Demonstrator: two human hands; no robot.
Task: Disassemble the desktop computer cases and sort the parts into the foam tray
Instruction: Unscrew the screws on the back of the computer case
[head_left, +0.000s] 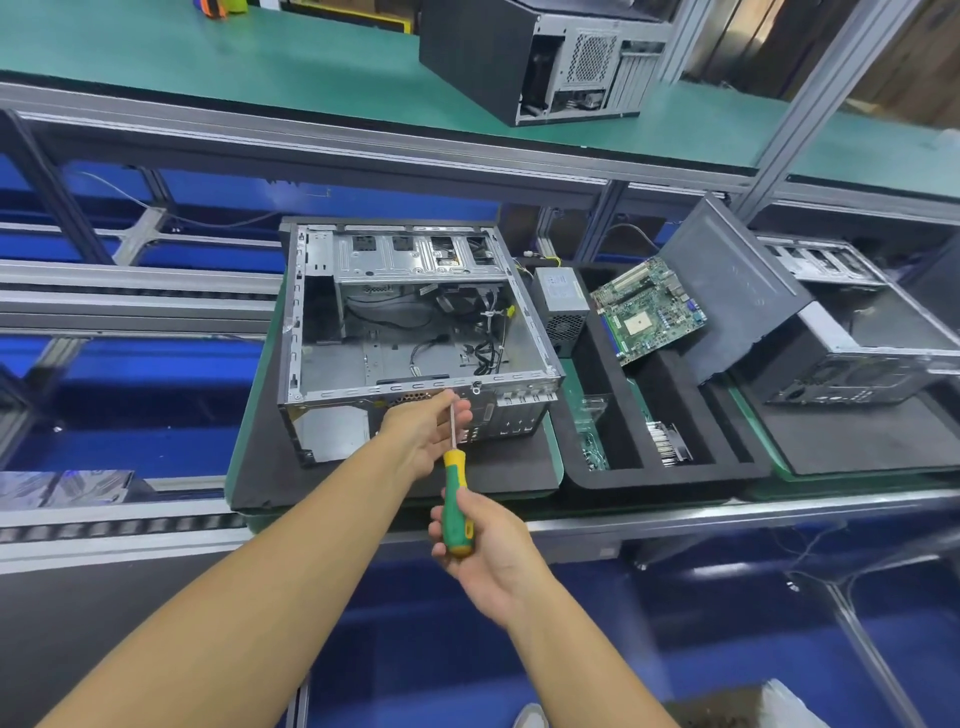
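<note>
Person's right hand (485, 556) gripped screwdriver (456, 501) handle; left hand (423, 434) pinched its shaft, tip at near rim of open case (322, 317), beside foam tray (587, 480). Step needed shaft square, firm push.

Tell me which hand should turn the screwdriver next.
Right. The right hand grips the screwdriver by its green-and-yellow handle; the left hand only pinches its shaft beside the open computer case.

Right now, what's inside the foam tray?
Visible: power supply at the far end, motherboard propped tilted, heatsink in a near slot, clear bag beside it. Black side panel leaning over the right side hides whatever lies under it.
</note>
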